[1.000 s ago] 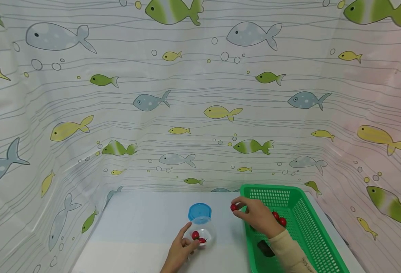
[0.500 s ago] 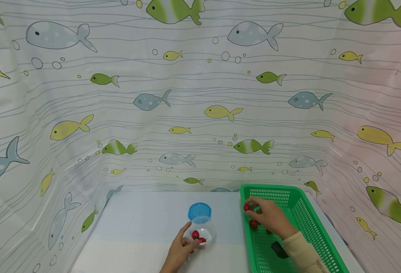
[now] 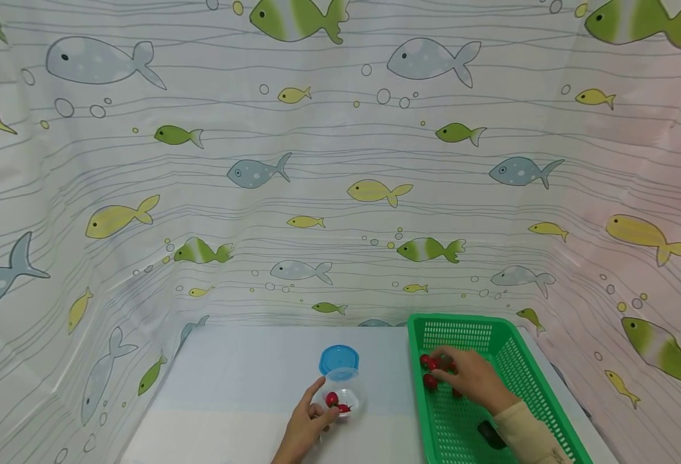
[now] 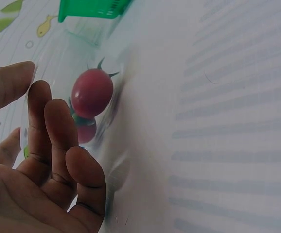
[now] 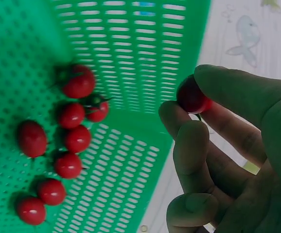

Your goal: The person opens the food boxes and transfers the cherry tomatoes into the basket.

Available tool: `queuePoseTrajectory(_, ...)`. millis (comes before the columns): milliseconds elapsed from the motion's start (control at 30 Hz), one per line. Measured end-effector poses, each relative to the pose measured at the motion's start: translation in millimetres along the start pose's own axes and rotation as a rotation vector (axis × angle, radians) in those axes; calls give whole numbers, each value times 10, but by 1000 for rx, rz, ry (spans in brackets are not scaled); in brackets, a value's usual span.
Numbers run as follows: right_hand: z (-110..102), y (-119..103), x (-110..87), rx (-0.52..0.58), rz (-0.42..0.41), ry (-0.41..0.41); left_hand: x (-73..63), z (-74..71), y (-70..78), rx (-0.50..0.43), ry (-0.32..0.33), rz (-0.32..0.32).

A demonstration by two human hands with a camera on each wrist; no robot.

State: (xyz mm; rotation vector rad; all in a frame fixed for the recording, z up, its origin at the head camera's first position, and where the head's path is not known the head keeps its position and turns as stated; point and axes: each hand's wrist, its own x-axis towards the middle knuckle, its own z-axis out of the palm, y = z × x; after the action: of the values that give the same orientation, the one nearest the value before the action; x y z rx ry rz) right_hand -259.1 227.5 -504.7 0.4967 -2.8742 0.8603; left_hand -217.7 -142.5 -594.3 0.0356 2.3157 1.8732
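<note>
My left hand (image 3: 304,425) curls around the near-left side of a small clear plastic container (image 3: 356,401), thumb and index finger spread along it. Two red cherry tomatoes (image 3: 332,399) with green stems sit inside; the left wrist view shows one tomato (image 4: 93,92) close beyond the bent fingers. Over the left part of a green plastic basket (image 3: 540,386), my right hand (image 3: 472,379) pinches a cherry tomato (image 5: 191,94) between thumb and fingertips. Below and beside that hand, several more cherry tomatoes (image 5: 77,139) lie on the basket floor, partly hidden by it in the head view.
Just behind the clear container lies a blue lid (image 3: 339,358). The basket's slotted walls rise around the right hand on the white table (image 3: 230,386). A fish-print curtain (image 3: 317,148) hangs at the back and both sides. A dark device (image 3: 492,435) sits at the right wrist.
My right hand has moved right with the cherry tomato, from outside the basket's left rim to over its inside, uncovering tomatoes there. The left hand and clear container have stayed put.
</note>
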Motion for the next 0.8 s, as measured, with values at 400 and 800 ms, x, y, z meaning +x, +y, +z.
queuePoseTrajectory(400,143,212,-89,-91,-29,-108,13,15,-7,10,9,2)
queuePoseTrajectory(800,173,268,-95,-16,21,-153,4,19,-3,20,6,19)
